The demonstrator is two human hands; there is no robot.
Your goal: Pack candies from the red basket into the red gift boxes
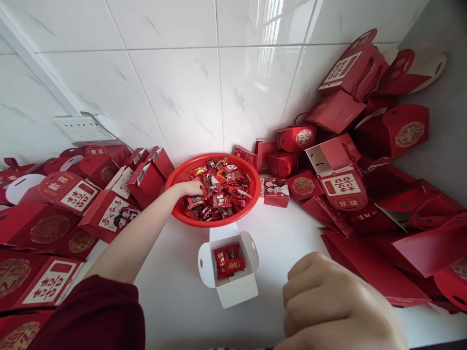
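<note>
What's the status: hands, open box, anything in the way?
Left hand among wrapped sweets. Right hand curled, nearer camera. Open box holds red packets, unobstructed.

Midway along the back edge of the desk (270,233), close to the wall (182,97): a basket (211,224), with sweets (222,200) inside. Directly before it, near the middle of the desk: an open box (239,291), back flap at the basket's front rim, with packets (229,260) inside. Just right of the basket: a small box (277,194). All along the left side: crowded boxes (51,228), below a socket panel (82,127) on the wall. Down the right side: heaped boxes (345,187), stacked highest toward the back right corner.
</note>
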